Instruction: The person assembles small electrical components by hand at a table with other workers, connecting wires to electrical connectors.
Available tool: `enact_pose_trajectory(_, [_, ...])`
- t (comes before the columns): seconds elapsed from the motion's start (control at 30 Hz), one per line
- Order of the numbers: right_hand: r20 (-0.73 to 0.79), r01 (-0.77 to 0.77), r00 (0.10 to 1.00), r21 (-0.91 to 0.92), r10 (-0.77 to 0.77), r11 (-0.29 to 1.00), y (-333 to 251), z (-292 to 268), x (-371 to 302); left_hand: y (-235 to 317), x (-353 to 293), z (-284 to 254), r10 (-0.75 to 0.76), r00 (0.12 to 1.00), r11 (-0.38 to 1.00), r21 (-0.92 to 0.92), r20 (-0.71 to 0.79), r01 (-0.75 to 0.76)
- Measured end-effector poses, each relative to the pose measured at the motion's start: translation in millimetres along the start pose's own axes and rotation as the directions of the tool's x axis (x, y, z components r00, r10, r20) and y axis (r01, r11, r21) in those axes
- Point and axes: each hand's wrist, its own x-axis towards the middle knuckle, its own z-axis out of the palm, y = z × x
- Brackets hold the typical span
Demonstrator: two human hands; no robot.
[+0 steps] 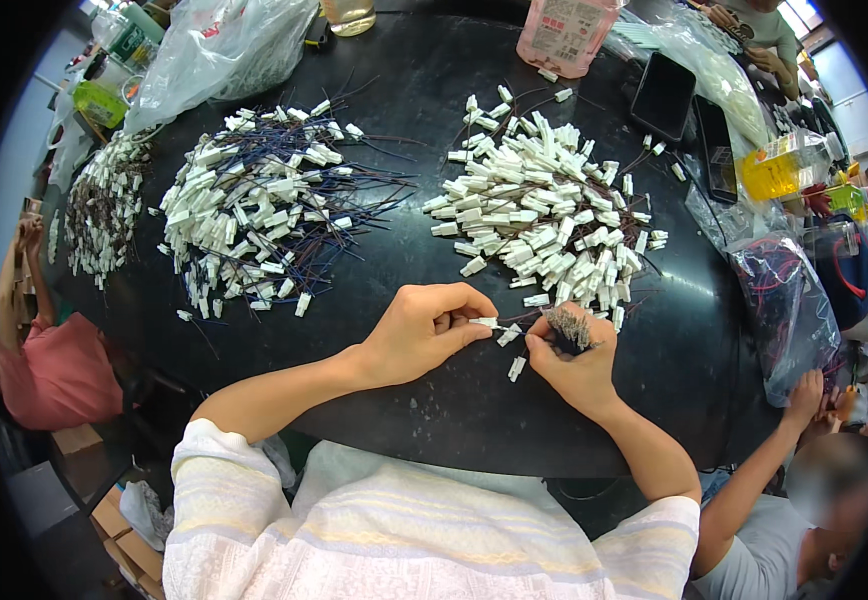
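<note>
My left hand [416, 335] is closed, pinching a small white plug connector [484, 322] between thumb and fingertips. Close to it on the right, my right hand [582, 375] curls round a bunch of thin wires with greyish metal-looking ends [568, 328]. Its thumb and forefinger meet near a thin dark wire leading toward the left fingertips; whether that wire enters the connector I cannot tell. Two loose white connectors lie just below the hands, one being this connector [516, 369]. Beyond the hands rises a large heap of white connectors with dark wires [544, 200].
Left of that heap lies another pile of connectors with blue wires [254, 205], then a third pile [104, 205]. Phones [663, 96], a pink bottle [566, 35], plastic bags [219, 60] and a yellow bottle [779, 168] line the black table [404, 430]. Other people sit on both sides.
</note>
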Motion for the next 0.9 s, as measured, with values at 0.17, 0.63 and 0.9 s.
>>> enact_pose_trajectory(0.17, [-0.011, -0.012, 1.0, -0.027, 0.012, 1.0, -3, 0, 0, 2, 0, -2, 0.0, 1.0, 1.0, -0.012, 0.016, 0.0])
enact_pose_trajectory(0.63, [0.064, 0.19, 0.981, -0.12, -0.184, 0.974, 6, 3, 2, -5, 4, 9, 0.315, 0.949, 0.944, 0.105, 0.01, -0.314])
enact_pose_trajectory(0.9, [0.054, 0.075, 0.996, 0.006, -0.076, 0.997, 4, 0, 1, 2, 11, -5, 0.396, 0.901, 0.892, 0.307, -0.176, -0.332])
